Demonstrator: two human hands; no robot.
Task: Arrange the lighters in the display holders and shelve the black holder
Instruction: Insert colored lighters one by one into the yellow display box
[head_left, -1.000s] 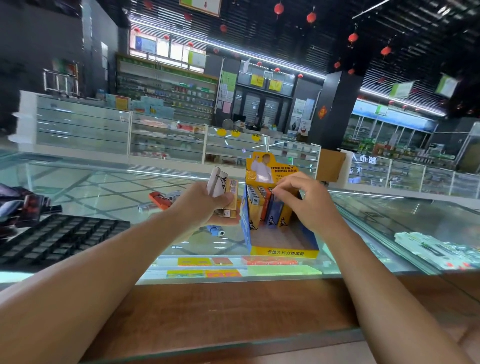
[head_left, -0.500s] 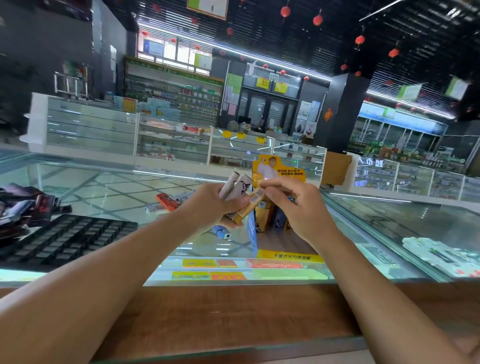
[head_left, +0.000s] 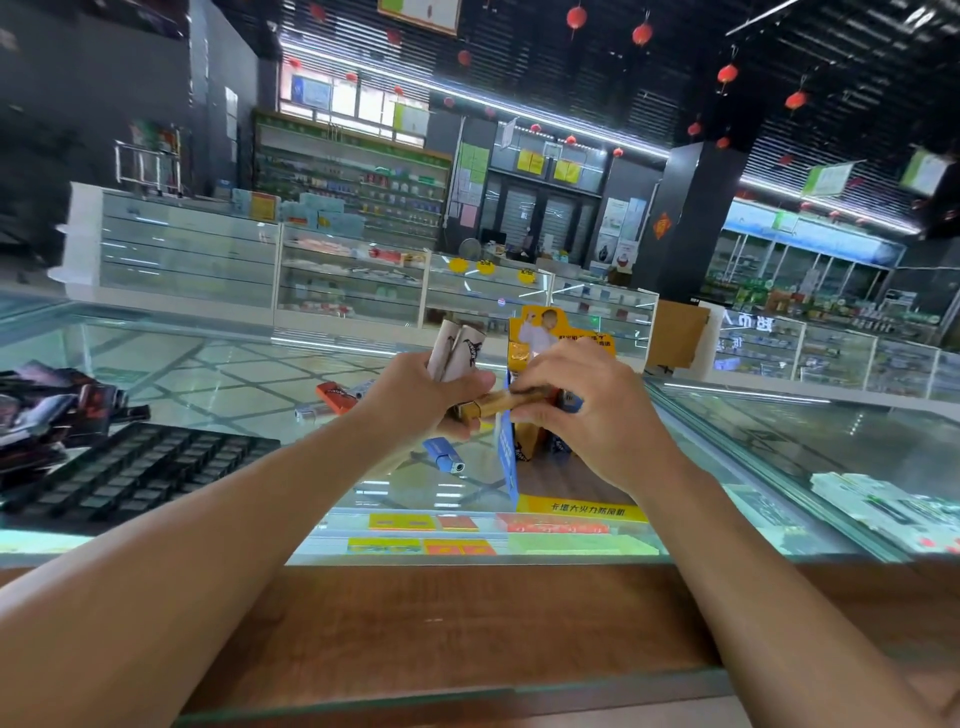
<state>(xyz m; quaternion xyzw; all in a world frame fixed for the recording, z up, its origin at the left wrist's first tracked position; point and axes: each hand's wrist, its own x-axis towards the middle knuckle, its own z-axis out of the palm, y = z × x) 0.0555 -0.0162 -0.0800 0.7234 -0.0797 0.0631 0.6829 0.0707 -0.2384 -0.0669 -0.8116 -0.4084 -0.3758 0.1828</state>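
Dark lighters (head_left: 49, 400): a loose heap at the far left of the table (head_left: 467, 623).
Black holder (head_left: 130, 473): lies flat on the glass, just in front of that heap.
Orange lighter (head_left: 336, 397): lies on the glass beyond the left forearm, with a silver lighter (head_left: 310, 413) just beside it.
Left grip (head_left: 415, 400): fingers curled round two pale lighters (head_left: 460, 347), which stand up out of it.
Blue lighter (head_left: 441, 453): lies on the glass below the left grip.
Gold lighter (head_left: 511, 402): held crosswise between both grips, above the yellow holder.
Right grip (head_left: 597, 415): pinches the gold lighter with thumb and fingers.
Yellow holder (head_left: 582, 512): stands on the glass under the right grip, with some lighters upright at its back.
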